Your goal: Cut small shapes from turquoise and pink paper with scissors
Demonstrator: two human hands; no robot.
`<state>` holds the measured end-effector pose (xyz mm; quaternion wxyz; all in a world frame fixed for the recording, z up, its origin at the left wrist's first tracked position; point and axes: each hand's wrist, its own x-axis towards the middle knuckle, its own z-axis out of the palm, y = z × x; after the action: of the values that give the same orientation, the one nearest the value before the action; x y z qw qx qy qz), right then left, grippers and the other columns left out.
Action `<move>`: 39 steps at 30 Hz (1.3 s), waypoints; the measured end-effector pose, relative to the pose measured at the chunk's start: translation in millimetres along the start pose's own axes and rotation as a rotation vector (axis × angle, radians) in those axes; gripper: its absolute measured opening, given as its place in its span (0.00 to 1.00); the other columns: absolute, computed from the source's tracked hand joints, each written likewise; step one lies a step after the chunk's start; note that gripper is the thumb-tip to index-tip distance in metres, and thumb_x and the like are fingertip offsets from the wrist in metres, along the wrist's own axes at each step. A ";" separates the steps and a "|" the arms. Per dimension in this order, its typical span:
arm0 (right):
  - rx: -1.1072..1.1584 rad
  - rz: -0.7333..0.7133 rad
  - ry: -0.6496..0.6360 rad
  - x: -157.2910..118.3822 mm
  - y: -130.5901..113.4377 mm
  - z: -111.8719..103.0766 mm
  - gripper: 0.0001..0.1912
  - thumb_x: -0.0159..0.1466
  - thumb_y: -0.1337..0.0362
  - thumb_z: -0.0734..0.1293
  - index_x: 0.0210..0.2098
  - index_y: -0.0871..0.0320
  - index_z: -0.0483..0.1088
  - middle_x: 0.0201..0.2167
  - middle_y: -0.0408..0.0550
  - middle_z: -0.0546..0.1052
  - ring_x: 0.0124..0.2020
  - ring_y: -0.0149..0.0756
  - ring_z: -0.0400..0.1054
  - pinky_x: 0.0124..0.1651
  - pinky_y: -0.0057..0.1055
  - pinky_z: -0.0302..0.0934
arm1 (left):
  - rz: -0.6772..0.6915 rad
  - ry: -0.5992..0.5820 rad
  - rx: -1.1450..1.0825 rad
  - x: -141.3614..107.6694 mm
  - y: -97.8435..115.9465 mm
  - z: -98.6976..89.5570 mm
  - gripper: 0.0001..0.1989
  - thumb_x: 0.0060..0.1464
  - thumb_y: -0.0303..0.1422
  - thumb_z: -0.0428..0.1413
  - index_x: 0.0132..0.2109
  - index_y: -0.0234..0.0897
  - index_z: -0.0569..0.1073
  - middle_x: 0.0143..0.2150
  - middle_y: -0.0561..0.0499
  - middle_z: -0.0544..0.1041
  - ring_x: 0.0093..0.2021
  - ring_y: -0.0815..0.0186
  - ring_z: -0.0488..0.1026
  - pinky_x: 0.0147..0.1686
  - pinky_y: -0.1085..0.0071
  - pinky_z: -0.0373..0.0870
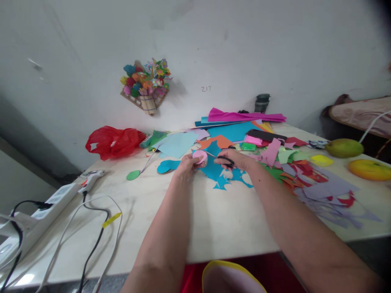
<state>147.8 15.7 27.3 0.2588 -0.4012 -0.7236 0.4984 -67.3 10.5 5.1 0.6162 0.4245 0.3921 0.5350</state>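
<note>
Between its fingers my left hand [188, 163] grips a round pink paper piece [200, 156] near the middle of the table. My right hand [232, 159] is closed around the black handles of the scissors [225, 161], whose blades point left toward the pink paper. Under and around both hands lies blue paper [215, 173] with cut-out holes and ragged edges. Left of my left hand are rounded blue pieces [166, 166] and a green paper disc [133, 175]. An orange paper scrap [216, 141] sits just behind the hands.
At the left are a red plastic bag [113, 141], a power strip [56, 199] and loose cables. Colored scraps [324, 187], a mango [344, 147] and another yellow-orange fruit [369, 169] lie at the right. Paper sheets [232, 131] and a dark cup [262, 103] are behind.
</note>
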 end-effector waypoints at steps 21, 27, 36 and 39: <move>0.059 0.013 -0.056 1.0 3.1 -3.8 0.20 0.57 0.56 0.72 0.19 0.58 0.61 0.14 0.41 0.67 0.13 0.24 0.58 0.14 0.24 0.50 | -0.027 -0.087 0.006 -0.7 -0.3 -5.0 0.11 0.40 0.28 0.69 0.30 0.30 0.75 0.21 0.49 0.73 0.21 0.70 0.69 0.26 0.73 0.67; 0.062 -0.010 -0.048 -0.7 1.2 -2.8 0.19 0.58 0.55 0.71 0.20 0.58 0.63 0.15 0.41 0.68 0.12 0.24 0.58 0.13 0.24 0.48 | -0.024 -0.085 -0.018 1.8 -2.1 -6.6 0.12 0.39 0.28 0.69 0.32 0.30 0.75 0.23 0.49 0.74 0.22 0.70 0.70 0.27 0.73 0.68; 0.069 0.005 -0.036 2.8 5.8 -1.5 0.13 0.59 0.56 0.69 0.27 0.60 0.70 0.15 0.42 0.70 0.12 0.25 0.59 0.13 0.23 0.48 | -0.008 -0.115 -0.049 1.3 -3.0 -4.7 0.15 0.36 0.28 0.70 0.33 0.29 0.75 0.24 0.49 0.74 0.22 0.70 0.70 0.26 0.74 0.69; 0.074 0.002 -0.039 3.5 6.9 -1.5 0.13 0.59 0.56 0.69 0.27 0.60 0.70 0.15 0.42 0.71 0.13 0.25 0.60 0.13 0.23 0.48 | -0.015 -0.118 -0.043 1.3 -2.8 -3.7 0.16 0.36 0.28 0.70 0.33 0.29 0.74 0.24 0.50 0.74 0.22 0.71 0.70 0.25 0.75 0.69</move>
<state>149.3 20.6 21.4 0.2590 -0.3826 -0.7089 0.5329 -69.8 11.9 1.1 0.6511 0.4392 0.3468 0.5128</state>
